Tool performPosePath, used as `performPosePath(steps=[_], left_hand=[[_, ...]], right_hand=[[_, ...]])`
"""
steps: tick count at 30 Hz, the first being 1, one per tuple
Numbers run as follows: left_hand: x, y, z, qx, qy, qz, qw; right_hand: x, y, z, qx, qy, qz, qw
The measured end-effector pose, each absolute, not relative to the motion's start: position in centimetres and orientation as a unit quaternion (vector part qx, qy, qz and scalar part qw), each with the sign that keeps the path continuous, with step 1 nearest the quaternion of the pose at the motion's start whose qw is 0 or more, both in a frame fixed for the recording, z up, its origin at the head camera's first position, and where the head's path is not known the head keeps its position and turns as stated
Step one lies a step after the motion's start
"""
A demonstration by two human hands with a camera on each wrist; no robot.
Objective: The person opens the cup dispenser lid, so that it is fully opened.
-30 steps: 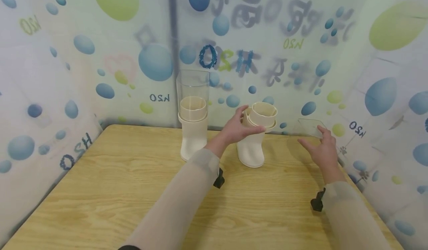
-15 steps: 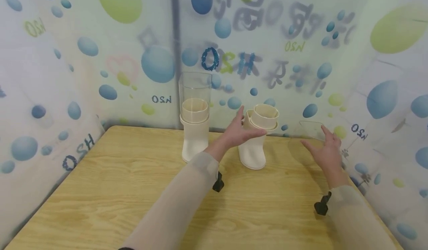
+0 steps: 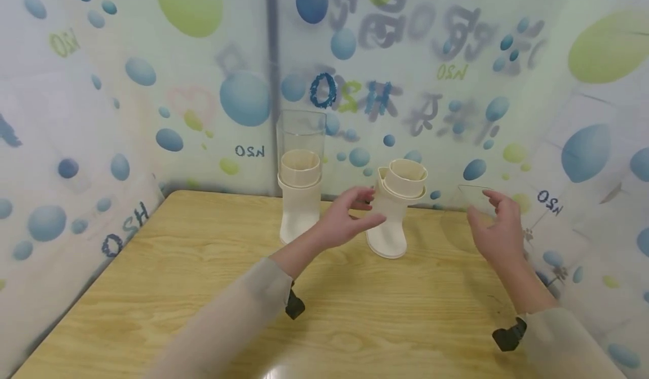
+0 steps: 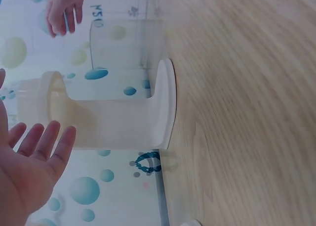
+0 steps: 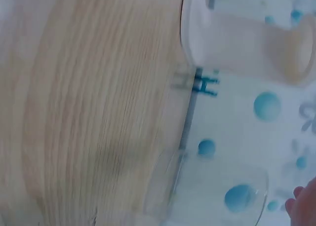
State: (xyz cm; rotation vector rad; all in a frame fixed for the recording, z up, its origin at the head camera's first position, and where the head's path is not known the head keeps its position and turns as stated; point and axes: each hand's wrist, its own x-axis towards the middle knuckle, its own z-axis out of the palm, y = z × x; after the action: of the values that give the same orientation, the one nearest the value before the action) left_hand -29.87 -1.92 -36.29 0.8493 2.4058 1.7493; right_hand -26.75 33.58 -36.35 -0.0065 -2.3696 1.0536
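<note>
A cream boot-shaped stand with a ring-like collar on top stands upright at the back of the table. My left hand is at its left side, fingers loosely bent and apart, palm turned toward it; in the left wrist view the fingertips of that hand overlap the stand's upper part. To the right, a clear container stands on the table. My right hand is beside its upper rim, fingers loosely bent around nothing. In the right wrist view only a few fingertips of it show, apart from the rim.
A second cream stand is to the left, with a clear container upright on its top. The wooden table ends at a patterned curtain at the back and on both sides.
My left hand has come away from the stand's collar, down and to the left. My right hand has drawn its fingers in slightly beside the clear container. The head view has shifted a little.
</note>
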Motion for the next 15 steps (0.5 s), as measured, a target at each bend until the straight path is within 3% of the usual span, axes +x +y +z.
performPosePath(steps=[15], left_hand=[[-24.6,-9.2,-36.5,0.285,0.798,0.530,0.012]], right_hand=[[-23.0,25.3,-36.1,0.207,-0.857,0.366,0.297]])
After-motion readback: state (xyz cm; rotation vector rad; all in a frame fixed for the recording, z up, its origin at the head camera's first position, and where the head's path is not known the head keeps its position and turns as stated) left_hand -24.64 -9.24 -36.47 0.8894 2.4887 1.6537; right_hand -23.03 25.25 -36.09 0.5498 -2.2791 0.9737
